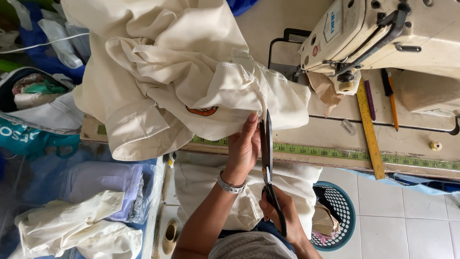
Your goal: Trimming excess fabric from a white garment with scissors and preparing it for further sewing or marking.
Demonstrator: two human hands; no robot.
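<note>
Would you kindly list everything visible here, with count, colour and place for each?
Garment: one, cream with an orange badge, bunched on the table's left part.
Scissors: one pair, black, upright at the garment's lower edge.
Sewing machine: one, cream, top right.
Tape measure: one, green-yellow, along the table's front edge.
Ruler: one, yellow, slanting across the table.
Pencils: about three, purple, black and orange, beside the ruler.
Basket: one, blue, on the floor.
Folded clothes: several, cream and lilac, lower left.
Left hand: grip on the garment's edge; silver wristwatch.
Right hand: grip on the scissors' handles.
</note>
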